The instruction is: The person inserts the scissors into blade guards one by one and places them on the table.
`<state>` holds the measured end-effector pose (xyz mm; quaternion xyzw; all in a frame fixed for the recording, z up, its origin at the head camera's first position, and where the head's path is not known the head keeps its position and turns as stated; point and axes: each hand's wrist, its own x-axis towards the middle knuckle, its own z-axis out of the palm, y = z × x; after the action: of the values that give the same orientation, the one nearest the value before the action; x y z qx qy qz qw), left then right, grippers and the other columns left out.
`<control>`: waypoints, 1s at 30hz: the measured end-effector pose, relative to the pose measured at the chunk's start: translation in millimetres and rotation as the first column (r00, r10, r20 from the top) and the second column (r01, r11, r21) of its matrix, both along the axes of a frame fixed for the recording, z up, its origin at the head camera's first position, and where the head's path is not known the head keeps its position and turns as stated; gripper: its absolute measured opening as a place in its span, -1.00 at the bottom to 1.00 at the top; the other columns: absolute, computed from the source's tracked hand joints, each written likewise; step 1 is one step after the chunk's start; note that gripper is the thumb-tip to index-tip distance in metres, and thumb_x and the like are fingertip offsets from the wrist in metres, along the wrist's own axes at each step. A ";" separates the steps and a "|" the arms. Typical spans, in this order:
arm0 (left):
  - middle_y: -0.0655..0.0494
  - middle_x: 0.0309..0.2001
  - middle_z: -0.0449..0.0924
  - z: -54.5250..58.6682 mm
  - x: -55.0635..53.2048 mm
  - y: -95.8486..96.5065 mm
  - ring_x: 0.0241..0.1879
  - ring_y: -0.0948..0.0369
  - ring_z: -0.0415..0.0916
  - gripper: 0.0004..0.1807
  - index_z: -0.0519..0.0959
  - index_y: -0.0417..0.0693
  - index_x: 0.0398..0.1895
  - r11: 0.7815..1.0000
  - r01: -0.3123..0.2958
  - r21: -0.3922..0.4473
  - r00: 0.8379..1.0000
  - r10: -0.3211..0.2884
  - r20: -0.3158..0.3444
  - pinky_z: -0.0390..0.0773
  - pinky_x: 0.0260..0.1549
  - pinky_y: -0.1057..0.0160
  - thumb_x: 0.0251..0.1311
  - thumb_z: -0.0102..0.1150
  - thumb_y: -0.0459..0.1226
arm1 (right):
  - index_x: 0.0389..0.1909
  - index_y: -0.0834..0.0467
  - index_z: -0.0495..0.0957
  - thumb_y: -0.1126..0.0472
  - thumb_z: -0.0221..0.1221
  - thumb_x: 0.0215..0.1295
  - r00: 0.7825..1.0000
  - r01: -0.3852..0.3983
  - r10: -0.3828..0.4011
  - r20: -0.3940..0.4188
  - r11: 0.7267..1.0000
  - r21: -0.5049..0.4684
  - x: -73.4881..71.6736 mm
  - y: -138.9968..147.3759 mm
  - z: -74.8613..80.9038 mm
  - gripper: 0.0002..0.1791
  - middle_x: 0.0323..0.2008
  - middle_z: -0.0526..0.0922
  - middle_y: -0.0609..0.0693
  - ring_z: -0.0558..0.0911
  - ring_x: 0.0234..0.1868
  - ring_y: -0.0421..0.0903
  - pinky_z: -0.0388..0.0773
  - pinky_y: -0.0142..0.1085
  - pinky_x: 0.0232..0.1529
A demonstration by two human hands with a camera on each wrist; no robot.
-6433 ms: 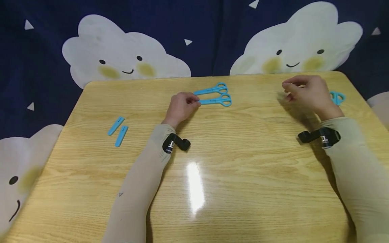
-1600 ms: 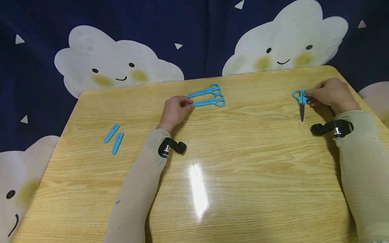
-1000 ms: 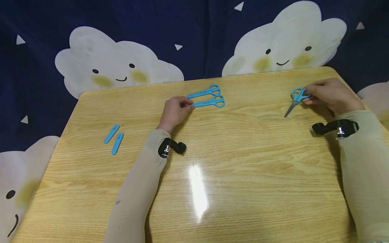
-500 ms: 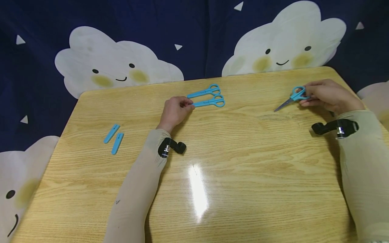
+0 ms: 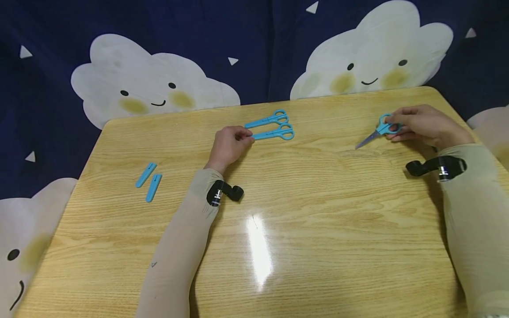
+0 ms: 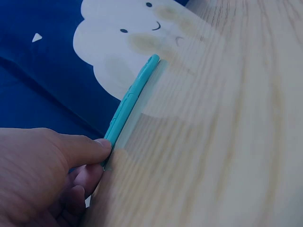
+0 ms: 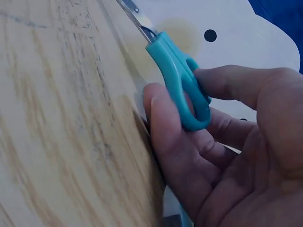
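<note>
One pair of capped scissors (image 5: 269, 134) extends rightward on the worktop (image 5: 318, 229) from the left hand (image 5: 228, 149), which pinches its tip; a second capped pair (image 5: 262, 122) is alongside it. Bare-bladed scissors (image 5: 383, 129) point leftward from the right hand (image 5: 427, 126), which grips their handles.

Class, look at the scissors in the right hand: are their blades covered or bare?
Bare: the scissors show grey metal blades beyond their blue handles in the head and right wrist views.

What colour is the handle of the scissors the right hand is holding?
The handle is turquoise blue, clearest in the right wrist view.
</note>
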<state>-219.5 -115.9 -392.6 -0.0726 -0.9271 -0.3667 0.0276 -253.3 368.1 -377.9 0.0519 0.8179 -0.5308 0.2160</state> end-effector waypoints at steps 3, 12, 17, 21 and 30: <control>0.03 -0.20 0.75 -0.3 0.0 0.4 -0.25 0.15 0.62 -0.80 0.71 -0.03 -0.15 1.000 -0.001 0.002 1.000 0.001 -0.001 0.58 -0.20 0.21 0.24 0.27 -0.17 | -0.20 0.01 0.58 -0.07 0.18 0.33 1.000 -0.009 0.009 0.000 1.000 0.014 1.4 -0.7 0.9 -0.76 -0.38 0.67 -0.18 0.77 -0.31 -0.20 0.71 -0.32 -0.27; 0.04 -0.21 0.74 -0.7 1.4 1.1 -0.26 0.16 0.61 -0.80 0.71 -0.02 -0.15 1.000 -0.015 -0.005 1.000 0.015 0.014 0.58 -0.20 0.22 0.24 0.27 -0.16 | -0.16 -0.01 0.60 -0.02 0.24 0.28 1.000 -0.016 0.016 -0.027 1.000 0.008 3.0 -4.2 -0.5 -0.78 -0.35 0.67 -0.20 0.73 -0.30 -0.26 0.71 -0.35 -0.22; 0.04 -0.24 0.73 -0.5 1.1 1.3 -0.26 0.17 0.61 -0.79 0.71 -0.03 -0.15 1.000 -0.018 -0.009 1.000 0.018 0.016 0.59 -0.19 0.22 0.24 0.28 -0.15 | -0.12 0.04 0.53 0.08 0.25 0.29 0.999 -0.019 0.017 -0.032 0.998 -0.059 4.0 -5.9 0.5 -0.79 -0.33 0.69 -0.16 0.73 -0.30 -0.23 0.71 -0.31 -0.22; 0.04 -0.24 0.74 -0.4 1.2 1.6 -0.26 0.17 0.62 -0.79 0.71 -0.03 -0.15 1.000 -0.016 -0.008 1.000 0.017 0.012 0.59 -0.18 0.22 0.24 0.28 -0.15 | -0.11 0.04 0.57 0.13 0.27 0.27 1.000 -0.006 0.004 -0.014 0.993 -0.122 5.1 -7.5 2.5 -0.80 -0.30 0.71 -0.16 0.73 -0.29 -0.23 0.72 -0.28 -0.23; 0.05 -0.25 0.73 -1.5 0.9 1.6 -0.25 0.17 0.62 -0.79 0.70 -0.03 -0.15 1.000 -0.012 -0.011 1.000 0.012 0.011 0.60 -0.16 0.21 0.25 0.27 -0.15 | 0.01 0.17 0.57 0.35 0.18 0.33 0.999 -0.047 0.050 0.000 0.937 -0.346 5.5 -6.7 2.4 -0.74 -0.15 0.77 -0.07 0.77 -0.20 -0.17 0.71 -0.26 -0.21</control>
<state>-218.6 -114.3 -394.1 -0.0653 -0.9296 -0.3619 0.0241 -247.7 361.4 -375.5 -0.0048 0.7119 -0.6606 0.2384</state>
